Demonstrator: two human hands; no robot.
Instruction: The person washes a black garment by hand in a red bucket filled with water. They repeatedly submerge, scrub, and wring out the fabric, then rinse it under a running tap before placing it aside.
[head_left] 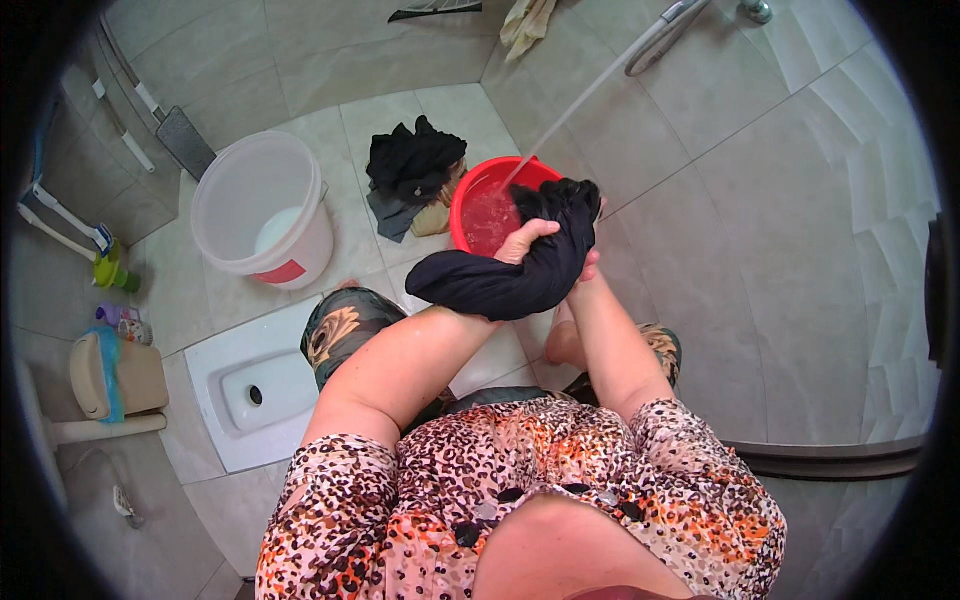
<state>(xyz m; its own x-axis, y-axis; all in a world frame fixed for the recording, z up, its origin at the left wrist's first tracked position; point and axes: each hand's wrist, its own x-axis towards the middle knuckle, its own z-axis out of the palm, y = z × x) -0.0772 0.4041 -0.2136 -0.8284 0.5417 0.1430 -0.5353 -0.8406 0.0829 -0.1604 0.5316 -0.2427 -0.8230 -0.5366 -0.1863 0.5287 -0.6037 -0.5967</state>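
Note:
A wet-looking black garment (510,280) hangs bunched between my hands, over the near edge of a red basin (462,205). My left hand (526,242) is closed round its middle, with the thumb on top, while one end drapes over my left wrist. On the other side, my right hand (590,266) grips the cloth from below; most of its fingers are hidden. The garment's far end dips toward the basin, where a stream of water (560,122) falls into reddish-looking, bubbling water. Left of the basin, a heap of black, grey and beige clothes (415,165) lies on the tiles.
A whitish translucent bucket (225,262) with some pale liquid stands at the left. Nearer me is a squat toilet (225,375). A beige bin (120,375), brushes (70,222) and a squeegee-like tool (185,142) line the left wall. A shower head (683,12) hangs at upper right.

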